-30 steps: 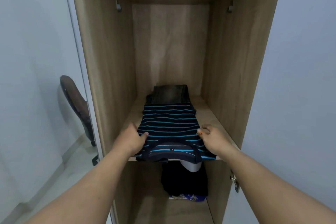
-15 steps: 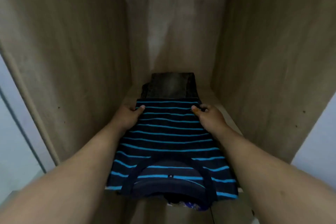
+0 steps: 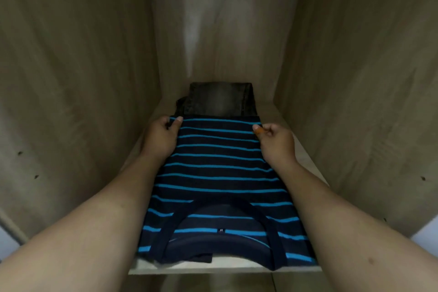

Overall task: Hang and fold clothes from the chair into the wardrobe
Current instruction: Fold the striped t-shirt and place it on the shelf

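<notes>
Shelf edge point(image 3: 222, 268): nearest you, the collar overhanging it.
Striped T-shirt point(image 3: 218, 173): folded flat on the wardrobe shelf.
Your left hand point(image 3: 161, 137): pinches its far left corner.
Your right hand point(image 3: 277, 142): pinches its far right corner.
Folded jeans point(image 3: 220, 99): farthest, touching the shirt.

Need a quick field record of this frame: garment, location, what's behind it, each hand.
garment: folded striped shirt, navy with blue stripes, collar toward the camera
location: wardrobe shelf, collar end overhanging the front edge
behind: dark folded jeans, partly under the shirt's far edge
left hand: pinches far left corner
right hand: pinches far right corner
</notes>
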